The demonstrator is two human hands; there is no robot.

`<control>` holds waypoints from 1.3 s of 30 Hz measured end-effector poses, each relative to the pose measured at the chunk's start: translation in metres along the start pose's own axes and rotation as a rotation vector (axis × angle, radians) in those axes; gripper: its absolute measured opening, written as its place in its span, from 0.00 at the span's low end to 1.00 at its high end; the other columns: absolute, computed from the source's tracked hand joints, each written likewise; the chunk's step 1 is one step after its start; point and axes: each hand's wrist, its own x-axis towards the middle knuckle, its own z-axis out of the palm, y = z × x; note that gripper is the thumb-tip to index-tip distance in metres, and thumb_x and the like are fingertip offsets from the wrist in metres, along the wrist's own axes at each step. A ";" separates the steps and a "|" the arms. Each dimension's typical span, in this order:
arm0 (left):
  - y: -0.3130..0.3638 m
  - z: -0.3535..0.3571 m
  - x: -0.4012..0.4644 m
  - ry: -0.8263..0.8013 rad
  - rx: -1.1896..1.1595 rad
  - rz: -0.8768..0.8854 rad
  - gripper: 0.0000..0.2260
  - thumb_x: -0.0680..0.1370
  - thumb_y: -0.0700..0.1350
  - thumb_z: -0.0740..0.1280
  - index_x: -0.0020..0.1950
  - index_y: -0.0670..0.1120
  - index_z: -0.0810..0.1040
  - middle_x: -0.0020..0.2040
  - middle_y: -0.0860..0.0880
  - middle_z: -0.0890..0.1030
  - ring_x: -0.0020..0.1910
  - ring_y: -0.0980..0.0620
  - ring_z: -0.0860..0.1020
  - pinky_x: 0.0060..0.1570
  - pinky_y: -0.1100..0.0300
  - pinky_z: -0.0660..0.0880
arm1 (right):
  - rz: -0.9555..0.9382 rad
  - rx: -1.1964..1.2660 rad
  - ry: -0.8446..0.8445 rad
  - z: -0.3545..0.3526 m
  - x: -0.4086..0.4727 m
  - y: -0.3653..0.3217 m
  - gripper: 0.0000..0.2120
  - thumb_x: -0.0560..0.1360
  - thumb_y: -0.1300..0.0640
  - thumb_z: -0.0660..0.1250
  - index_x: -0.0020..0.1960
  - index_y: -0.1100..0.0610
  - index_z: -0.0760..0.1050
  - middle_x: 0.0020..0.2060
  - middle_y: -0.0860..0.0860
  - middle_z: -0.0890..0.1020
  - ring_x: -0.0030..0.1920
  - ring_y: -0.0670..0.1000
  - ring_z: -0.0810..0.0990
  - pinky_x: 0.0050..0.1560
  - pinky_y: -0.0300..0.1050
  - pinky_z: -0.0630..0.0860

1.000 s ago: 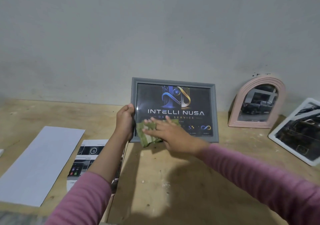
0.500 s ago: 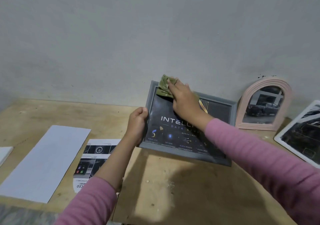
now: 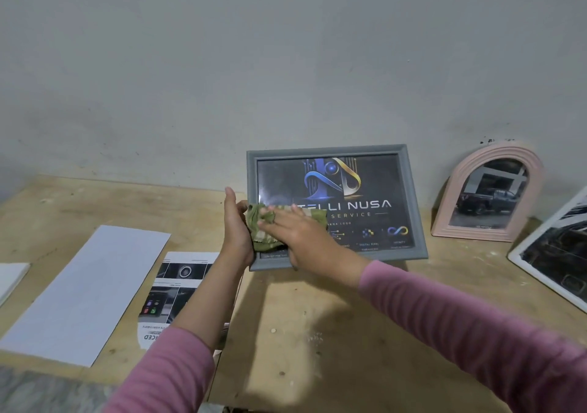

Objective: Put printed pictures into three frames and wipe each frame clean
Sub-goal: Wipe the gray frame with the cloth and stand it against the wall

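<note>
Three frames (image 3: 336, 204) stand or lean along the back of the wooden bench (image 3: 317, 333), all toward its right half, and each seems to hold a picture already. At the far left lies the corner of a white block (image 3: 11, 277), then a long white sheet (image 3: 92, 292) flat on the wood, then a printed page (image 3: 176, 292) partly under the left forearm.

Next comes the left hand (image 3: 235, 231), set edge-on against the left side of the grey frame, fingers straight and pointing up, bracing it rather than wrapping it. Just to its right the right hand (image 3: 295, 234) lies spread and flat over a green cloth (image 3: 270, 230), pressing it onto the lower left of the glass. The grey frame stands nearly upright, tilted back toward the wall (image 3: 286, 63), its long axis running left to right.

What the coming wipe turns on: nearly all the uncovered glass lies to the right of the cloth and above it, so the stroke should run rightward along the long axis. The right hand is on the glass and does the work; the left only steadies the left edge against the push.

Further right a pink arched frame (image 3: 489, 190) leans on the wall, well apart from the hands, and a white frame (image 3: 552, 253) lies tilted at the right edge. Whether these two have been wiped, I cannot tell.
</note>
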 end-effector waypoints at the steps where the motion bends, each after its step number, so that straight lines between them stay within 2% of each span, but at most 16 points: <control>1: 0.000 -0.001 -0.001 -0.003 -0.001 -0.036 0.22 0.77 0.63 0.58 0.50 0.45 0.74 0.43 0.42 0.81 0.43 0.43 0.80 0.49 0.51 0.75 | -0.005 0.022 -0.038 -0.001 -0.002 -0.002 0.31 0.58 0.74 0.57 0.60 0.64 0.77 0.60 0.61 0.78 0.63 0.64 0.75 0.62 0.70 0.63; 4: 0.002 -0.005 -0.006 -0.031 0.025 -0.048 0.21 0.77 0.56 0.61 0.54 0.39 0.79 0.50 0.36 0.81 0.49 0.39 0.81 0.53 0.48 0.76 | -0.019 0.085 -0.140 -0.004 -0.011 -0.006 0.28 0.60 0.71 0.55 0.58 0.62 0.78 0.55 0.58 0.81 0.62 0.60 0.76 0.66 0.66 0.62; 7: 0.002 -0.011 0.001 0.035 0.155 0.053 0.19 0.71 0.57 0.65 0.47 0.42 0.76 0.45 0.39 0.76 0.45 0.43 0.75 0.49 0.47 0.74 | -0.002 0.155 -0.297 -0.006 -0.022 -0.011 0.31 0.61 0.72 0.57 0.61 0.59 0.77 0.55 0.56 0.80 0.62 0.57 0.75 0.69 0.57 0.61; 8: 0.001 -0.012 0.001 0.036 0.163 0.057 0.18 0.70 0.57 0.65 0.47 0.43 0.75 0.45 0.40 0.76 0.44 0.44 0.74 0.48 0.46 0.74 | 0.010 0.165 -0.316 -0.009 -0.024 -0.012 0.31 0.61 0.72 0.58 0.61 0.57 0.76 0.54 0.54 0.80 0.59 0.56 0.76 0.66 0.53 0.65; 11: -0.006 -0.017 0.004 0.033 0.165 0.029 0.20 0.69 0.59 0.65 0.48 0.43 0.78 0.46 0.39 0.77 0.44 0.43 0.76 0.51 0.41 0.75 | 0.018 0.204 -0.374 -0.026 -0.028 -0.010 0.27 0.61 0.69 0.59 0.57 0.54 0.79 0.51 0.50 0.81 0.53 0.55 0.78 0.47 0.46 0.75; 14: -0.006 -0.023 0.014 0.055 0.190 0.039 0.19 0.69 0.60 0.66 0.45 0.45 0.76 0.43 0.41 0.76 0.42 0.43 0.74 0.47 0.45 0.74 | 0.061 0.241 -0.474 -0.046 -0.030 0.000 0.25 0.59 0.64 0.58 0.52 0.51 0.81 0.48 0.48 0.83 0.49 0.53 0.81 0.46 0.48 0.78; 16: 0.006 -0.016 0.007 0.074 0.236 0.094 0.14 0.74 0.55 0.65 0.37 0.46 0.70 0.36 0.44 0.70 0.37 0.48 0.70 0.40 0.53 0.69 | 0.171 0.343 -0.304 -0.061 -0.023 0.010 0.26 0.59 0.64 0.55 0.51 0.53 0.82 0.46 0.49 0.84 0.47 0.51 0.81 0.47 0.48 0.78; 19: 0.011 -0.005 0.000 0.018 0.370 0.227 0.17 0.81 0.49 0.60 0.32 0.49 0.64 0.30 0.49 0.65 0.31 0.52 0.63 0.33 0.57 0.61 | 0.188 0.317 0.168 -0.082 0.003 0.028 0.29 0.61 0.70 0.53 0.58 0.58 0.80 0.52 0.54 0.83 0.52 0.53 0.80 0.54 0.46 0.77; 20: 0.010 -0.002 -0.002 -0.012 0.433 0.261 0.18 0.81 0.50 0.59 0.32 0.49 0.64 0.29 0.50 0.65 0.30 0.52 0.63 0.33 0.57 0.61 | 0.165 0.251 0.265 -0.085 0.015 0.033 0.30 0.62 0.71 0.54 0.60 0.60 0.78 0.53 0.55 0.82 0.54 0.54 0.79 0.55 0.47 0.77; 22: 0.007 0.004 -0.006 -0.061 0.558 0.323 0.19 0.82 0.49 0.59 0.31 0.48 0.66 0.26 0.53 0.67 0.27 0.54 0.65 0.31 0.59 0.62 | 0.101 0.076 0.326 -0.082 0.035 0.039 0.29 0.64 0.69 0.54 0.63 0.61 0.76 0.56 0.59 0.80 0.55 0.58 0.78 0.53 0.51 0.77; 25: 0.004 0.014 -0.011 -0.104 0.668 0.375 0.16 0.82 0.46 0.59 0.35 0.45 0.74 0.29 0.52 0.75 0.29 0.57 0.71 0.32 0.60 0.66 | -0.121 -0.283 0.167 -0.058 0.048 0.050 0.25 0.70 0.68 0.59 0.66 0.58 0.73 0.63 0.61 0.76 0.62 0.62 0.76 0.55 0.64 0.74; 27: 0.001 0.013 -0.012 -0.099 0.691 0.373 0.17 0.82 0.45 0.59 0.36 0.39 0.75 0.31 0.48 0.76 0.30 0.53 0.72 0.34 0.58 0.67 | -0.226 -0.442 0.062 -0.047 0.047 0.056 0.23 0.74 0.65 0.54 0.68 0.56 0.71 0.67 0.58 0.74 0.66 0.61 0.72 0.56 0.68 0.72; 31: -0.001 0.003 -0.016 -0.064 0.678 0.373 0.18 0.82 0.44 0.59 0.31 0.45 0.70 0.26 0.51 0.70 0.26 0.55 0.66 0.28 0.61 0.63 | -0.220 -0.542 -0.073 -0.045 0.047 0.053 0.30 0.72 0.59 0.55 0.74 0.53 0.60 0.74 0.53 0.64 0.74 0.59 0.61 0.62 0.72 0.63; 33: 0.001 0.000 -0.018 -0.057 0.638 0.363 0.15 0.82 0.44 0.59 0.35 0.44 0.73 0.29 0.50 0.74 0.28 0.55 0.71 0.28 0.64 0.66 | -0.213 -0.566 -0.072 -0.043 0.046 0.052 0.29 0.75 0.52 0.57 0.76 0.50 0.56 0.75 0.51 0.61 0.75 0.59 0.57 0.63 0.73 0.59; 36: 0.001 -0.002 -0.017 -0.055 0.608 0.348 0.14 0.82 0.45 0.59 0.38 0.42 0.74 0.31 0.48 0.75 0.31 0.53 0.72 0.31 0.62 0.67 | -0.191 -0.579 -0.064 -0.042 0.043 0.053 0.27 0.79 0.43 0.52 0.75 0.48 0.55 0.75 0.49 0.60 0.74 0.62 0.57 0.61 0.76 0.61; 39: -0.001 -0.004 -0.017 -0.059 0.581 0.351 0.18 0.82 0.46 0.59 0.35 0.39 0.71 0.30 0.47 0.71 0.30 0.52 0.68 0.32 0.59 0.65 | -0.144 -0.580 -0.046 -0.044 0.043 0.053 0.24 0.79 0.46 0.51 0.74 0.46 0.56 0.75 0.48 0.62 0.72 0.65 0.61 0.57 0.77 0.65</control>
